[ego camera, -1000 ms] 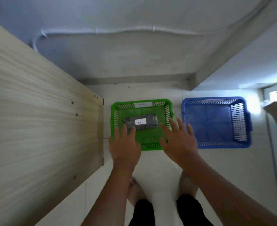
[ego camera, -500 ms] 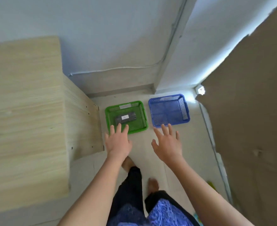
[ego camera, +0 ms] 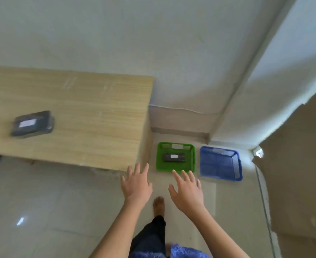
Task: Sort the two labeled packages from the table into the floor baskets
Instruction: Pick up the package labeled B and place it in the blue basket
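A dark wrapped package with a white label point(ego camera: 173, 157) lies inside the green basket point(ego camera: 160, 165) on the floor. To its right stands a blue basket point(ego camera: 221, 166) with nothing visible in it. A second dark labeled package point(ego camera: 32, 124) rests on the wooden table point(ego camera: 90, 118), far left. My left hand point(ego camera: 136, 185) hovers open by the table's right corner. My right hand point(ego camera: 188, 190) floats open just in front of the green basket. Both hands hold nothing.
A wall runs behind the table and baskets, with a corner ledge behind the green basket. A large brown cardboard sheet point(ego camera: 298, 174) stands on the right. My legs and a bare foot point(ego camera: 159, 203) are below the hands on the tiled floor.
I have risen and pulled back from the green basket, so both baskets look smaller. The view has swung left, bringing the tabletop and its package into sight. Both hands stay empty.
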Demonstrator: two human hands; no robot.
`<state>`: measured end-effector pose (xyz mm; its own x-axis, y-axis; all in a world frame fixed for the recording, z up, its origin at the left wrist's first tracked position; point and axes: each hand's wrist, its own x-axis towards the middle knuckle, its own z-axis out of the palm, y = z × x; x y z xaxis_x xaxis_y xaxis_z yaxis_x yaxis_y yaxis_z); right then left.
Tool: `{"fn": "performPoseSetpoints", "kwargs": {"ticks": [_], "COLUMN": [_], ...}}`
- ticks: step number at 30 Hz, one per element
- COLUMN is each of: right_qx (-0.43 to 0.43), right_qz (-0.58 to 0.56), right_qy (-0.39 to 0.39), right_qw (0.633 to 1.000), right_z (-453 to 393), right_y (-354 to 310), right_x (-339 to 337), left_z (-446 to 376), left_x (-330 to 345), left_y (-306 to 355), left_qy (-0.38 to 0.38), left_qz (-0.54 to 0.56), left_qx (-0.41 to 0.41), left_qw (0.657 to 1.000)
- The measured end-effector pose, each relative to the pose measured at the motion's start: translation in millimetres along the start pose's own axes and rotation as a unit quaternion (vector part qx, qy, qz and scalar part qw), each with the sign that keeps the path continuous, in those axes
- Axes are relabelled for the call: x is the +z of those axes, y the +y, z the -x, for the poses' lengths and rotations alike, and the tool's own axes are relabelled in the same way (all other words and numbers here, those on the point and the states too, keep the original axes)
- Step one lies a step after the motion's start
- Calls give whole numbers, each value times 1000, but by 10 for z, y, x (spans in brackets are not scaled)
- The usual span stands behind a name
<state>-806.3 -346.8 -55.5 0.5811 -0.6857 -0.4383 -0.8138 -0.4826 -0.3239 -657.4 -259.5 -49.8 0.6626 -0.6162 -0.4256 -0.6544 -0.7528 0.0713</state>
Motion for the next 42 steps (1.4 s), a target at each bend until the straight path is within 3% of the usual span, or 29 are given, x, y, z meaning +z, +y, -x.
{"fn": "performPoseSetpoints", "kwargs": {"ticks": [9, 17, 26, 34, 42], "right_qx": [-194, -245, -213, -186, -140], "right_qz": [61, 42, 27, 92, 13], "right_qy": [-15, -58, -43, -19, -25], "right_qw": [979, 967, 976, 978, 990], "right_z": [51, -152, -540, -1383, -2467], "right_y": [-1659, -3335, -4682, -5148, -5565], "right_x": [95, 231, 600, 664, 481], "left_z": [638, 535, 39, -914, -2041], "left_x": [-295, -544, -1032, -1340, -1804], "left_y": [-1869, -3327, -4698, -5361, -5742], "left_qy": [74, 122, 139, 100, 76], "left_qz": [100, 166, 155, 97, 68], "left_qx": [-183, -246, -201, -149, -131], "left_qw": [975, 947, 957, 979, 986]}}
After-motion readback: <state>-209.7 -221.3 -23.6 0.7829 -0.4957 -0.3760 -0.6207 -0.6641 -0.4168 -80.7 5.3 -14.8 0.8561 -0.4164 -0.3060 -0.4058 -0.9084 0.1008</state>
